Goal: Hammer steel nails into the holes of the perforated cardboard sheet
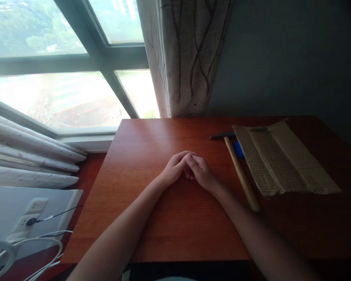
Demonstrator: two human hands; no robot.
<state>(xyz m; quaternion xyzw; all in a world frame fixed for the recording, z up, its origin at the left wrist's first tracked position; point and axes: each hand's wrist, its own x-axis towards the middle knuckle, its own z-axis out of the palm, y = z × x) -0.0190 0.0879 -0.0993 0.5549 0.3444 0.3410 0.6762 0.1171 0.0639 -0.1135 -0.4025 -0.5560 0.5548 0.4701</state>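
Note:
My left hand (176, 167) and my right hand (202, 171) are clasped together over the middle of the wooden table (163, 226). Their fingers are closed against each other, thumbs meeting on top, and no object shows between them. To the right of my right hand lies a hammer (241, 173) with a dark metal head at the far end and a pale wooden handle slanting towards me. Beside it is a flattened piece of brown cardboard (307, 156). A blue thing (239, 149) pokes out from under the cardboard's left edge, mostly hidden, so its kind cannot be made out.
A window (76, 93) is beyond the table at the left, with a patterned curtain (193, 58) behind the far edge. Lower left, wall sockets (26, 222) hold a black plug, and white cables (57, 244) loop near the table's left edge.

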